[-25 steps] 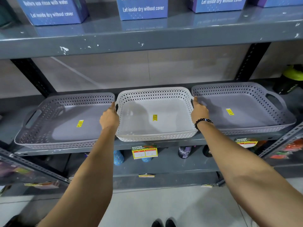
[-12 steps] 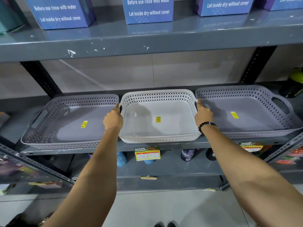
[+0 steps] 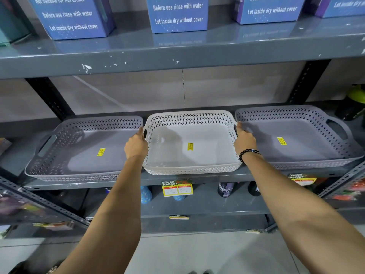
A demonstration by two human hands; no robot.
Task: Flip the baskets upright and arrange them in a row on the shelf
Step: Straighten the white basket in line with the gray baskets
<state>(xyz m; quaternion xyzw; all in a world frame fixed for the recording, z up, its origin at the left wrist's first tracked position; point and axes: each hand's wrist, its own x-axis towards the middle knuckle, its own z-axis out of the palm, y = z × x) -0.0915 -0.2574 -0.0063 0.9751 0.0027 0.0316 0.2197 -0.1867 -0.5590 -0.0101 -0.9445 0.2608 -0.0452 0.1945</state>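
Three shallow perforated baskets stand upright side by side on the grey shelf [image 3: 197, 176]. The white basket [image 3: 197, 155] is in the middle, a grey basket [image 3: 83, 155] on its left and another grey basket [image 3: 300, 143] on its right. Each has a yellow sticker on its floor. My left hand [image 3: 136, 144] grips the white basket's left handle and my right hand [image 3: 244, 140], with a black bead bracelet at the wrist, grips its right handle. The fingers are hidden in the handle gaps between the baskets.
Blue boxes [image 3: 177, 14] stand on the shelf above. A green-capped dark bottle [image 3: 353, 103] stands at the far right of the basket shelf. Price tags [image 3: 176, 187] hang on the shelf edge, with bottles on the lower shelf. Black uprights flank the bay.
The view has tilted slightly, so the shelf sits lower in the frame. Both hands stay on the white basket's handles and the basket has hardly moved.
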